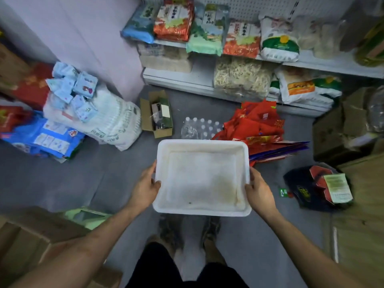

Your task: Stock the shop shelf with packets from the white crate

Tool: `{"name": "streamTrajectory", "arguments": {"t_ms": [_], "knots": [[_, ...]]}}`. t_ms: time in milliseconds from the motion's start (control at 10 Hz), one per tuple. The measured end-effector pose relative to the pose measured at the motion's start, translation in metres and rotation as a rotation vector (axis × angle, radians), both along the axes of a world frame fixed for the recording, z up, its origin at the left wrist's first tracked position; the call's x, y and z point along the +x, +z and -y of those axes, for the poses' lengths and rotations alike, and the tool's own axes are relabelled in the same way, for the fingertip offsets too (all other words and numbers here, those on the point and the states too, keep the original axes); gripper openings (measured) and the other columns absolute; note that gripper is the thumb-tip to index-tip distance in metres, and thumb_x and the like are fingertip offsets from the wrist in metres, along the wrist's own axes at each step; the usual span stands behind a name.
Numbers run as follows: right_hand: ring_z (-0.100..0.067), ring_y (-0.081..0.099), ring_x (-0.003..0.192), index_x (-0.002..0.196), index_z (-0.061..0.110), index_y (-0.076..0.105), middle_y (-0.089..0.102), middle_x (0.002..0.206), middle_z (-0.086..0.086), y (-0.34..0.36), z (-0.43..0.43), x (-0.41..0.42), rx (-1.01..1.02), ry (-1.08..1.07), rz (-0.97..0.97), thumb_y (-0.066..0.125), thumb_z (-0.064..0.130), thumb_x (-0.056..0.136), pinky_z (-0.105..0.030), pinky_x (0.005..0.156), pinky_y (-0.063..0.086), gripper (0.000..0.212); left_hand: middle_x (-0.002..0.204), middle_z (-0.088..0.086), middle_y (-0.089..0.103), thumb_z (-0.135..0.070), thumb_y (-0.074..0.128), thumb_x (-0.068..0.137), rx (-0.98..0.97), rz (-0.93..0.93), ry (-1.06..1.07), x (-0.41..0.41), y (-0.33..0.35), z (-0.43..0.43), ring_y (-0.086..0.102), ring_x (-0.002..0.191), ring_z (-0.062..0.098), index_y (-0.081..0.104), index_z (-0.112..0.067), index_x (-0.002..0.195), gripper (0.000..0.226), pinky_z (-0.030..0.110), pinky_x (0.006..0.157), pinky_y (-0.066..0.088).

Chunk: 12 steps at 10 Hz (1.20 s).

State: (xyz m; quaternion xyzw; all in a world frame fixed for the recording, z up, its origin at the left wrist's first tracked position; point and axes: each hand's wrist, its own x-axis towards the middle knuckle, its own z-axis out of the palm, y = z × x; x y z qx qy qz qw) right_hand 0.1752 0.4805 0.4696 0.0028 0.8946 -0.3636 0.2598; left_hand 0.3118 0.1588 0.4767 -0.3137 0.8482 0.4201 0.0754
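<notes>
Carrying the white crate [202, 212] out in front with both arms extended, above the grey floor [104, 173] and just ahead of the feet. Nothing inside but a stained base, no packet in it to lift out. So probably unloading done, and the job now one of setting the tub aside or taking it for a refill. Best to keep it level, carry it close to the body, and step round the clutter rather than over it. Gripped at both side rims: left hand [145, 188] curled round the left edge, thumb hooked over the lip into the tub, fingers lying along the outside wall. Right hand [259, 194] clamped on the right edge the same way, thumb over the rim, fingers wrapped along the outer side. Firm enough for an empty tub, though worth shifting both grips toward the middle of each side before loading it. Just beyond the far rim, on the floor, a shrink-wrapped pack of bottles [199, 127] and a heap of red bags [259, 125], with a small open cardboard box [156, 115] to the left of those. Beyond that, the shop shelf [332, 68], upper board lined with packets [173, 19], lower board holding bulkier sacks, with a bare stretch toward the left.
</notes>
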Motion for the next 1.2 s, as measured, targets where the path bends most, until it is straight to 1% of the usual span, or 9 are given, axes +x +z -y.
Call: {"name": "streamTrajectory", "arguments": {"t_ms": [100, 300, 400, 500, 700, 800, 900, 1100, 1200], "knots": [[-0.02, 0.063, 0.112, 0.139, 0.035, 0.052, 0.062, 0.122, 0.015, -0.042, 0.023, -0.042, -0.033, -0.106, 0.119, 0.05, 0.007, 0.09, -0.041, 0.09, 0.051, 0.057, 0.121, -0.016, 0.057, 0.006, 0.059, 0.094, 0.16, 0.035, 0.009, -0.052, -0.042, 0.033, 0.066, 0.08, -0.008, 0.04, -0.036, 0.144, 0.068, 0.011, 0.078, 0.053], [-0.024, 0.072, 0.092, 0.103, 0.036, 0.075, 0.077, 0.1, 0.005, -0.161, 0.077, -0.093, -0.145, -0.497, 0.396, 0.045, -0.009, 0.085, -0.061, 0.09, 0.059, 0.056, 0.121, -0.011, 0.07, 0.001, 0.062, 0.093, 0.464, 0.218, 0.147, -0.143, -0.162, 0.101, 0.07, 0.107, 0.008, 0.061, -0.028, 0.129, 0.046, 0.024, 0.08, 0.055], [-0.027, 0.068, 0.087, 0.108, 0.029, 0.075, 0.075, 0.097, -0.003, -0.264, 0.11, -0.118, -0.14, -0.708, 0.54, 0.042, -0.008, 0.088, -0.053, 0.084, 0.059, 0.054, 0.106, -0.012, 0.078, 0.004, 0.053, 0.096, 0.563, 0.353, 0.114, -0.191, -0.257, 0.129, 0.074, 0.087, 0.001, 0.067, -0.032, 0.111, 0.042, 0.026, 0.071, 0.055], [-0.026, 0.067, 0.089, 0.109, 0.025, 0.073, 0.073, 0.096, -0.005, -0.29, 0.12, -0.123, -0.167, -0.797, 0.591, 0.044, 0.0, 0.096, -0.042, 0.077, 0.058, 0.041, 0.098, -0.014, 0.079, 0.0, 0.053, 0.097, 0.552, 0.384, 0.114, -0.208, -0.289, 0.139, 0.074, 0.082, 0.003, 0.068, -0.033, 0.107, 0.038, 0.027, 0.068, 0.054], [-0.025, 0.064, 0.092, 0.115, 0.021, 0.073, 0.071, 0.097, -0.006, -0.415, 0.14, -0.164, -0.216, -0.772, 0.581, 0.044, -0.005, 0.084, -0.038, 0.08, 0.056, 0.05, 0.093, -0.014, 0.076, -0.005, 0.052, 0.099, 0.575, 0.411, 0.077, -0.253, -0.409, 0.159, 0.068, 0.095, 0.008, 0.065, -0.035, 0.11, 0.035, 0.026, 0.068, 0.05], [-0.028, 0.062, 0.095, 0.113, 0.019, 0.073, 0.071, 0.103, -0.008, -0.475, 0.154, -0.193, -0.226, -0.689, 0.453, 0.048, -0.005, 0.067, -0.038, 0.08, 0.053, 0.058, 0.112, -0.012, 0.072, -0.007, 0.053, 0.097, 0.603, 0.391, 0.074, -0.269, -0.47, 0.164, 0.065, 0.111, 0.013, 0.062, -0.034, 0.124, 0.04, 0.028, 0.072, 0.047], [-0.029, 0.063, 0.094, 0.118, 0.018, 0.071, 0.071, 0.107, -0.008, -0.492, 0.156, -0.205, -0.242, -0.694, 0.381, 0.05, -0.007, 0.069, -0.037, 0.077, 0.055, 0.059, 0.12, -0.017, 0.071, -0.007, 0.054, 0.096, 0.66, 0.366, -0.01, -0.274, -0.491, 0.163, 0.063, 0.117, 0.01, 0.057, -0.038, 0.135, 0.05, 0.03, 0.077, 0.048], [-0.025, 0.059, 0.118, 0.14, 0.017, 0.061, 0.064, 0.137, -0.001, -0.479, 0.154, -0.2, -0.244, -0.768, 0.203, 0.054, -0.01, 0.08, -0.043, 0.102, 0.051, 0.067, 0.14, -0.029, 0.053, -0.011, 0.06, 0.094, 0.63, 0.259, -0.113, -0.28, -0.484, 0.156, 0.048, 0.132, 0.003, 0.039, -0.044, 0.15, 0.068, 0.035, 0.114, 0.037], [-0.021, 0.055, 0.11, 0.14, 0.008, 0.057, 0.059, 0.135, -0.01, -0.437, 0.153, -0.134, -0.209, -0.868, 0.281, 0.052, -0.015, 0.089, -0.034, 0.097, 0.044, 0.056, 0.138, -0.029, 0.047, -0.01, 0.065, 0.093, 0.604, 0.298, 0.001, -0.225, -0.445, 0.135, 0.043, 0.138, 0.007, 0.035, -0.047, 0.139, 0.067, 0.029, 0.111, 0.038]]}}
